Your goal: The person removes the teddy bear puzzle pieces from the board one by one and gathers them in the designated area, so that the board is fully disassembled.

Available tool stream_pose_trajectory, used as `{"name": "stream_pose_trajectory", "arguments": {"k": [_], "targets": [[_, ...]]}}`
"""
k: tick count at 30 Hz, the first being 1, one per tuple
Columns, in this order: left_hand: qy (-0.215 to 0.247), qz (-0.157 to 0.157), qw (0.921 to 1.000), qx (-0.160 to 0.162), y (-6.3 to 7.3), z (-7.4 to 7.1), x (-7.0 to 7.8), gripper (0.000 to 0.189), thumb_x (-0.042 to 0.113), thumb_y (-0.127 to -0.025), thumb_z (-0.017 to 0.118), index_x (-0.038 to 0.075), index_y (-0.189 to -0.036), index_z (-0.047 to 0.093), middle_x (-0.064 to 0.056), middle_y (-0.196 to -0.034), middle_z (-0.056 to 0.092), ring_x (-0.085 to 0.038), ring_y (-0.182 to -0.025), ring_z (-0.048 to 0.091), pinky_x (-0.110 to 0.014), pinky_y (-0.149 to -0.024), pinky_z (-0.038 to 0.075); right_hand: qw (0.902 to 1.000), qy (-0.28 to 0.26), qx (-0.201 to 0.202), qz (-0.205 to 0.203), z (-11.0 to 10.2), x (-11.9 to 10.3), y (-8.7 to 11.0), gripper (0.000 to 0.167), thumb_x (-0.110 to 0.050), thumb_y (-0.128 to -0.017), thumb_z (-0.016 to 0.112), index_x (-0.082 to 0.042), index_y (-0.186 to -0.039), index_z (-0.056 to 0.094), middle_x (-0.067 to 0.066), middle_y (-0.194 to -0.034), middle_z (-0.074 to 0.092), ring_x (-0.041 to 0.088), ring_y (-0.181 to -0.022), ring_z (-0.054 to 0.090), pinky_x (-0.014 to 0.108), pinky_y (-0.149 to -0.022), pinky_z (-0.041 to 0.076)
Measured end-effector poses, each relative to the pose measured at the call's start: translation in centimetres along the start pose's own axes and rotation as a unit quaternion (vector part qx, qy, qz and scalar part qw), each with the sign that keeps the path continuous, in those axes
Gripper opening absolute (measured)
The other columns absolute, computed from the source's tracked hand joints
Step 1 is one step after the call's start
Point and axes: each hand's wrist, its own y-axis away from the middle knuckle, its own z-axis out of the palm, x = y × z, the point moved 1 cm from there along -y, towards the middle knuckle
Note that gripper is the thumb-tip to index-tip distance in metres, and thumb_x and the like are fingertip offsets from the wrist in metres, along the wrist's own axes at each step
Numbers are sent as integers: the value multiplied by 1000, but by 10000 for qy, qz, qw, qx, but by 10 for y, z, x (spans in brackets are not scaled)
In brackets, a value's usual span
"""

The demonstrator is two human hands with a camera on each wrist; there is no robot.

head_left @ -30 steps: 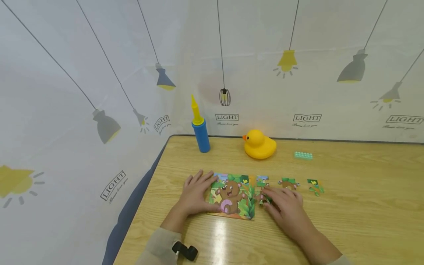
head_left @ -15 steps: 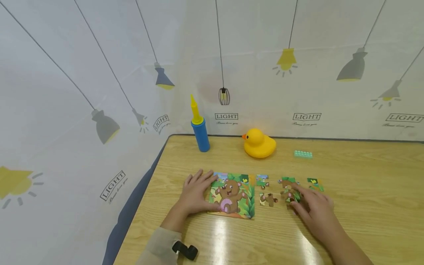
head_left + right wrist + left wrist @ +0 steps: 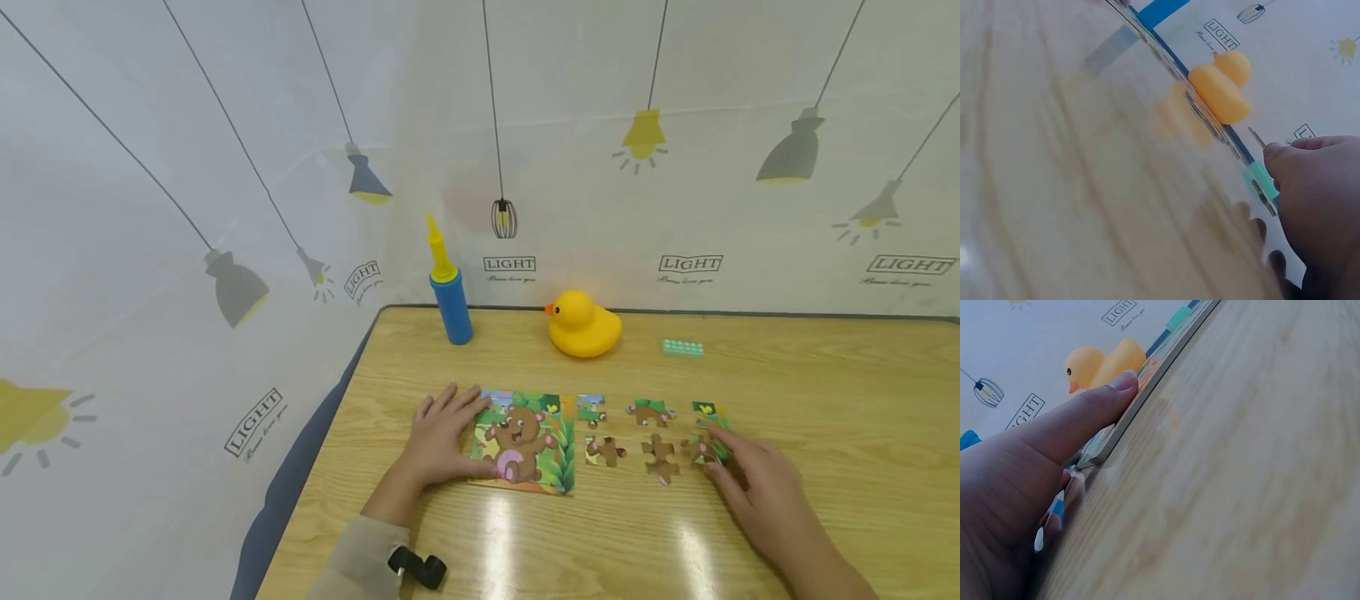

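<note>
Just beyond puzzle pieces, yellow duck

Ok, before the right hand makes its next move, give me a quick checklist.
1. Bear board steadied: ok, left hand rests at its left side.
2. Held piece in right hand: ok, pinched.
3. Grip firmness: cannot tell.
4. Held piece set down: not ok, raised off the table.
5. Top-right piece uncovered: not ok, partly behind right fingers.
6. Yellow duck out of the way: ok, behind the pieces.
</note>
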Motion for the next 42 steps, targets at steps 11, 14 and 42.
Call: {"name": "stream_pose_trajectory", "arguments": {"k": [11, 14, 42], "targets": [[-2, 23, 10000, -40, 2, -1, 1, 112, 79, -73, 81, 31, -166, 43, 3, -175, 29, -35, -163, 11, -68, -124, 5, 9994, 293, -168, -94, -9, 4, 11, 59, 3, -86, 84, 7, -141, 62, 28, -126, 71, 46, -109, 61, 70, -82, 51], [-52, 101, 9999, -77, 2, -2, 1, 107, 79, -75, 79, 33, -165, 44, 2, -175, 28, -36, -163, 10, -69, -124, 5, 9991, 343, -209, -123, -9, 4, 11, 62, 3, -86, 85, 6, -143, 61, 28, -126, 71, 47, -108, 61, 71, -81, 51], [-295, 99, 9991, -294, 3, 0, 0, 126, 87, -63, 81, 38, -169, 33, 6, -178, 17, -34, -164, 2, -65, -125, -1, 9924, 129, 534, -1103, 12, -14, -9, 42, -5, -77, 84, 3, -117, 75, 18, -117, 74, 40, -103, 67, 48, -94, 40]]}}
